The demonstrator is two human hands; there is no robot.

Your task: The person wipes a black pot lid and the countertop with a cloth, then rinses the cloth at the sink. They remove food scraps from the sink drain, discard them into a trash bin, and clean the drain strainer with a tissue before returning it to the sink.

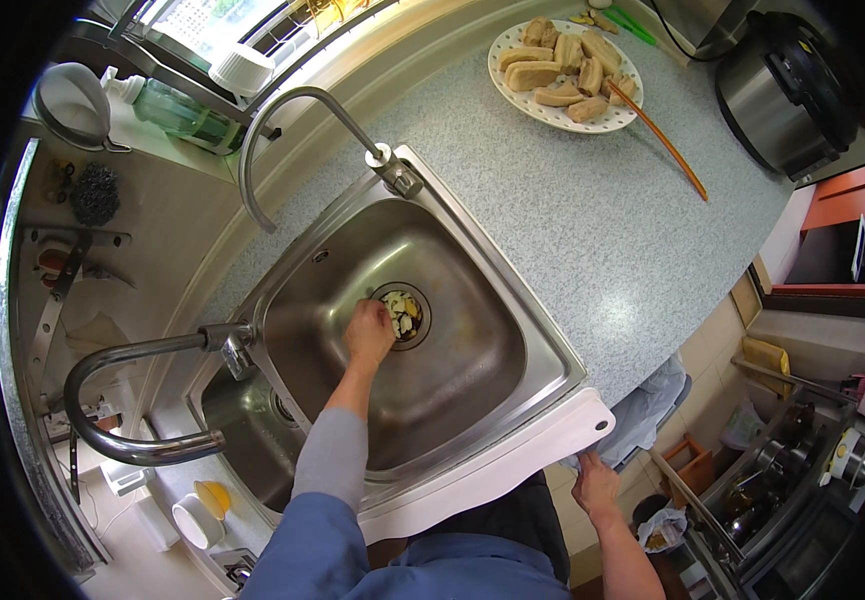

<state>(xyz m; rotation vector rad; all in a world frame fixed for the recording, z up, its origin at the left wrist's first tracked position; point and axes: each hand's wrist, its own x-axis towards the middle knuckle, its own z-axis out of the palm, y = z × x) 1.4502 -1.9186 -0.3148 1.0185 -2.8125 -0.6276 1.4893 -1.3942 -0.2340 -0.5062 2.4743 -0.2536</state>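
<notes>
My left hand (371,331) reaches down into the stainless steel sink basin (470,367). Its fingertips are at the left side of the round drain strainer (423,330), partly hidden by the hand itself. Pale and yellow food scraps (402,311) fill the strainer; whether my fingers hold any of them cannot be seen. Below the counter's front edge, my right hand (596,484) has its fingers bent at the near edge of a bluish plastic liner (638,424). This liner hangs over a bin (678,401) beside the sink.
A curved faucet (132,352) and a thin second tap (312,94) arch over the sink. On the counter (552,225) are a plate (511,101) of cooked meat pieces, an orange stick (665,146) and an electric cooker (785,97). A white splash guard (492,472) lines the sink's front.
</notes>
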